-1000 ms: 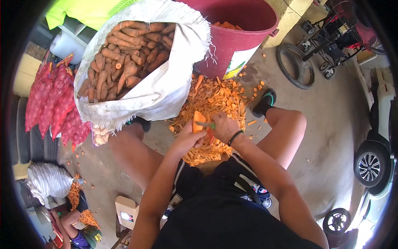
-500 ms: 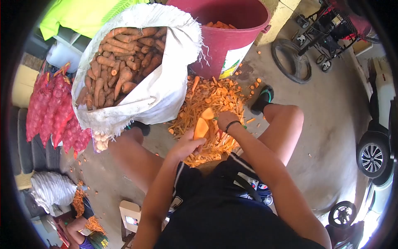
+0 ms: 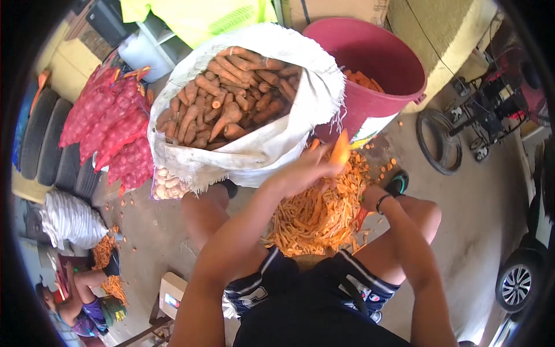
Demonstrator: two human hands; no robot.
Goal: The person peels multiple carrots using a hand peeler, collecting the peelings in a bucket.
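My left hand [image 3: 303, 172] is raised and closed around a peeled, bright orange carrot [image 3: 341, 149], blurred by motion, in front of the red bin [image 3: 324, 52]. Lower and to the right, my right hand [image 3: 374, 198], with a black band at the wrist, has its fingers curled. A bit of green and something red show beside it; what it grips cannot be made out. Below both hands lies a heap of carrot peelings [image 3: 312, 225] between my legs. A white sack [image 3: 254, 159] full of unpeeled carrots [image 3: 231, 113] stands left of the bin.
Peeled carrots [image 3: 365, 81] lie inside the bin. Red net bags of onions [image 3: 110, 121] and tires [image 3: 43, 136] are at the left. Another person [image 3: 81, 295] sits at lower left near more peelings. A loose wheel [image 3: 439, 141] rests on the floor at right.
My left hand has moved up and right with the carrot, toward the bin. My right hand has moved away from the carrot, down and right. The whole view has shifted.
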